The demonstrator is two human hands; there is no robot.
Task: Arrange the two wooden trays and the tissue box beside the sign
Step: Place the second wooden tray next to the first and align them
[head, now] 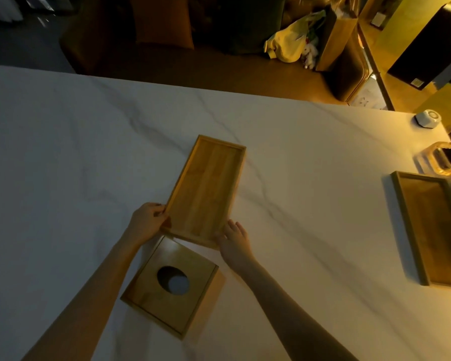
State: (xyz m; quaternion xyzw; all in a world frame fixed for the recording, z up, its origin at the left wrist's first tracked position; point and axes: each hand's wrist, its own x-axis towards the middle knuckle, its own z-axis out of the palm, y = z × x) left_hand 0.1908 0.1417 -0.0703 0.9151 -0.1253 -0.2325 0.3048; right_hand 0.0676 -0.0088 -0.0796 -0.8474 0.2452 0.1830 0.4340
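A long wooden tray (206, 188) lies at the middle of the white marble table (63, 152), its near end overlapping the far edge of the wooden tissue box (151, 293). My left hand (147, 224) grips the tray's near left corner. My right hand (235, 239) holds its near right corner, fingers spread along the edge. The tissue box sits just in front of me with a round hole in its top. A second wooden tray (427, 230) rests at the right edge of the table, partly cut off by the frame. No sign can be made out.
A glass ashtray-like dish (447, 158) and a small white hexagonal object (427, 119) sit at the far right of the table. Beyond the far table edge are a yellow bag (289, 44), a paper bag (333, 40) and dark furniture.
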